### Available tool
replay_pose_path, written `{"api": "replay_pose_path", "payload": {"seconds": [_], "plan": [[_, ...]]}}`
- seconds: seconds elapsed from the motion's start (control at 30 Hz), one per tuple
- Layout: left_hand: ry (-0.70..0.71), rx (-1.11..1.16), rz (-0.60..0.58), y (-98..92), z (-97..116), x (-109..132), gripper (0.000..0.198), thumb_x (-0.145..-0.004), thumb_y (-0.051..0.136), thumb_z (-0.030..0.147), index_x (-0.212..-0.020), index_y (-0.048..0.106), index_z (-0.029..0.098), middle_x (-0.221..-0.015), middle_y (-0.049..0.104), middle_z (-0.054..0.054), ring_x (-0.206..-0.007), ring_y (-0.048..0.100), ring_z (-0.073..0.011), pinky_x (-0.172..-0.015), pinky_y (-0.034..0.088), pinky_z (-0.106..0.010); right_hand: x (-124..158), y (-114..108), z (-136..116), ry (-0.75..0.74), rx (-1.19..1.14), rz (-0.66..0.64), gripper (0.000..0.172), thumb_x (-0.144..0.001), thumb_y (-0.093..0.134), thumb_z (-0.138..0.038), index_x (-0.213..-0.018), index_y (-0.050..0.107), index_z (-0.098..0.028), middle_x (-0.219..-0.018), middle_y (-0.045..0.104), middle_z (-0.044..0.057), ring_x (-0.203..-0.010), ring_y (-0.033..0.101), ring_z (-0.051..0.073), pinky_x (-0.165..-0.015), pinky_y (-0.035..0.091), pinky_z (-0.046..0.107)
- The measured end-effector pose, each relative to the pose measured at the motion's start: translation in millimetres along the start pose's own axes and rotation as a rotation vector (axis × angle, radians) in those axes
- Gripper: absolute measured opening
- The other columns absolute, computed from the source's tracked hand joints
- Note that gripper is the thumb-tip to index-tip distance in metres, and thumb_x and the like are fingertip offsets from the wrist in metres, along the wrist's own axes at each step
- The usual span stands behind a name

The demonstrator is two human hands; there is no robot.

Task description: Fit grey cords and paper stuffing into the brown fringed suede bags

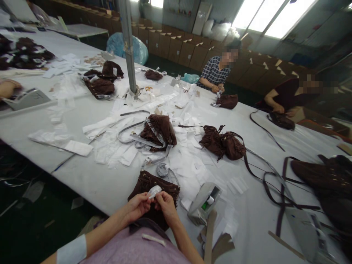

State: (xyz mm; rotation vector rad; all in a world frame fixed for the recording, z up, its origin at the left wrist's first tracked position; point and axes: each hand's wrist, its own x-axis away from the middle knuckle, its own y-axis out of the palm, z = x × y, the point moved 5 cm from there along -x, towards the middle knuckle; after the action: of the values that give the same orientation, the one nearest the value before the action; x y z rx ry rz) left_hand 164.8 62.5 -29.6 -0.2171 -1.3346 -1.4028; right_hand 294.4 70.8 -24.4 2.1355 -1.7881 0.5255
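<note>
**White paper strip (154, 191) pinched between both hands, low at the near edge of the desk**

The strip is held just above the brown fringed bag (143, 183), which lies on the desk (104, 183) directly in front of the person and reaches under the wrists. The strip's long axis runs crosswise, from lower left to upper right, so that one end is offered to each hand. The left hand (138, 206) is closed on the lower left end, its grip made with thumb and fingertips. The right hand (166, 206) is closed on the upper right end in the same way. Neither hand is nearer than the other: the strip sits between them, and the fingertips of the two hands almost meet over it. Whether the strip is fixed to the bag or merely held over it cannot be told, since the hands hide its underside.

Just to the right of the bag a grey dispenser (205, 203) is seen, tilted, with a green part inside. Beyond the hands the desk is strewn with white paper scraps (189, 165), and two more fringed bags (159, 132) (224, 141) lie among them, well apart from the hands. At the far side two co-workers (216, 73) (286, 95) are seated, each with hands on a dark bag
</note>
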Motion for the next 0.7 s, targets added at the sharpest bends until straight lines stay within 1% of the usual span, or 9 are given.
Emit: {"api": "replay_pose_path", "payload": {"seconds": [0.13, 0.17, 0.23, 0.3, 0.33, 0.4, 0.47, 0.57, 0.7], "plan": [[-0.063, 0.005, -0.02, -6.1, -0.9, 4.3, 0.004, -0.079, 0.06, 0.01, -0.08, 0.059, 0.014, -0.067, 0.064, -0.003, -0.053, 0.06, -0.0073, -0.05, 0.044, -0.015, -6.0, -15.0, -14.5, -0.063, 0.191, 0.028, 0.037, -0.079, 0.054, -0.054, -0.069, 0.057, -0.018, -0.05, 0.055, -0.004, -0.044, 0.049, 0.01, -0.047, 0.038, 0.021], [-0.097, -0.058, -0.055, -5.8, 2.5, 5.9, 0.005, -0.08, 0.062, 0.017, -0.082, 0.06, 0.013, -0.068, 0.066, -0.005, -0.053, 0.061, -0.0093, -0.049, 0.044, -0.016, -9.4, -23.5, -19.4, -0.079, 0.252, 0.057, 0.035, -0.079, 0.055, -0.051, -0.07, 0.059, -0.018, -0.052, 0.056, -0.003, -0.047, 0.05, 0.011, -0.05, 0.039, 0.022], [-0.104, -0.374, -0.102, -6.9, 19.2, 5.7, 0.027, -0.081, 0.061, 0.039, -0.084, 0.063, 0.012, -0.067, 0.067, -0.008, -0.05, 0.061, -0.0132, -0.044, 0.04, -0.019, -18.6, -44.6, -30.3, -0.11, 0.381, 0.145, 0.031, -0.082, 0.052, -0.047, -0.074, 0.062, -0.018, -0.06, 0.06, -0.001, -0.055, 0.054, 0.014, -0.057, 0.042, 0.025], [0.054, -0.824, -0.012, -12.3, 53.4, -2.7, 0.046, -0.08, 0.053, 0.056, -0.082, 0.064, 0.012, -0.063, 0.067, -0.008, -0.045, 0.059, -0.0153, -0.043, 0.038, -0.022, -31.1, -64.9, -41.5, -0.139, 0.514, 0.227, 0.029, -0.086, 0.046, -0.041, -0.084, 0.063, -0.018, -0.07, 0.063, 0.002, -0.064, 0.056, 0.016, -0.066, 0.044, 0.028], [0.189, -1.008, 0.097, -15.4, 75.8, -9.0, 0.049, -0.08, 0.05, 0.059, -0.082, 0.064, 0.013, -0.064, 0.066, -0.007, -0.046, 0.06, -0.0157, -0.046, 0.039, -0.023, -38.7, -72.1, -46.4, -0.157, 0.581, 0.245, 0.027, -0.087, 0.045, -0.038, -0.088, 0.063, -0.018, -0.076, 0.064, 0.004, -0.069, 0.057, 0.017, -0.071, 0.044, 0.029], [0.378, -1.119, 0.287, -21.4, 113.7, -24.5, 0.045, -0.08, 0.05, 0.056, -0.093, 0.063, 0.014, -0.076, 0.068, -0.007, -0.063, 0.064, -0.018, -0.06, 0.045, -0.025, -56.0, -78.5, -53.4, -0.194, 0.713, 0.225, 0.023, -0.086, 0.045, -0.029, -0.095, 0.063, -0.018, -0.088, 0.064, 0.006, -0.08, 0.058, 0.019, -0.08, 0.042, 0.03], [0.449, -1.136, 0.397, -26.6, 135.5, -43.7, 0.049, -0.079, 0.053, 0.05, -0.111, 0.057, 0.014, -0.092, 0.067, -0.009, -0.082, 0.065, -0.0212, -0.074, 0.045, -0.028, -74.4, -74.8, -55.0, -0.227, 0.838, 0.148, 0.021, -0.083, 0.048, -0.02, -0.097, 0.063, -0.02, -0.098, 0.063, 0.007, -0.091, 0.058, 0.019, -0.086, 0.04, 0.03], [0.472, -1.178, 0.467, -29.2, 140.9, -70.8, 0.061, -0.072, 0.062, 0.042, -0.123, 0.048, 0.011, -0.102, 0.065, -0.014, -0.094, 0.062, -0.0248, -0.081, 0.042, -0.03, -99.1, -61.2, -47.6, -0.238, 1.008, 0.029, 0.03, -0.076, 0.051, -0.008, -0.101, 0.062, -0.022, -0.109, 0.062, 0.007, -0.101, 0.057, 0.019, -0.087, 0.04, 0.028], [0.463, -1.227, 0.519, -30.3, 129.3, -91.4, 0.056, -0.063, 0.069, 0.035, -0.112, 0.054, 0.012, -0.103, 0.064, -0.014, -0.096, 0.059, -0.0269, -0.082, 0.041, -0.032, -119.9, -50.3, -31.1, -0.185, 1.176, -0.04, 0.037, -0.075, 0.048, -0.004, -0.107, 0.058, -0.02, -0.112, 0.06, 0.011, -0.096, 0.06, 0.021, -0.079, 0.043, 0.031]]}}
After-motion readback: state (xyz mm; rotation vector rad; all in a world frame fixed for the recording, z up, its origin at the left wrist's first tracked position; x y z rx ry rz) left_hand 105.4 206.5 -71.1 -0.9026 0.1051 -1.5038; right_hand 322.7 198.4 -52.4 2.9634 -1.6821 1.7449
